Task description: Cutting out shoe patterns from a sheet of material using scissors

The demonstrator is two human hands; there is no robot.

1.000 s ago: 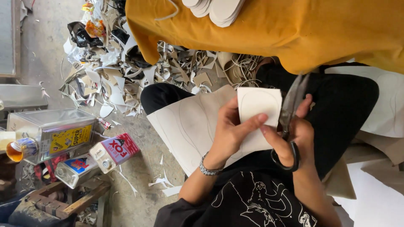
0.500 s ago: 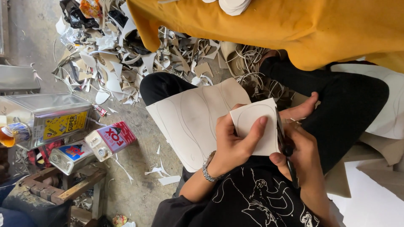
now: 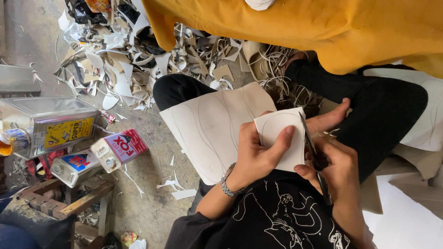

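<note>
Over a floor (image 3: 152, 203) strewn with scraps (image 3: 138, 60), our left hand (image 3: 258, 154) has turned the white piece (image 3: 281, 138) it pinches; our right hand (image 3: 339, 170), closed on scissors (image 3: 314, 154), cuts along its edge.

What I can't make out

My right hand (image 3: 339, 168) covers the scissors' (image 3: 313, 150) handles, and my left hand's fingers (image 3: 282, 140) hide part of the white piece (image 3: 281, 136). The yellow cloth (image 3: 295, 27) runs off the far edge. The blades' bite is too small to tell.
</note>
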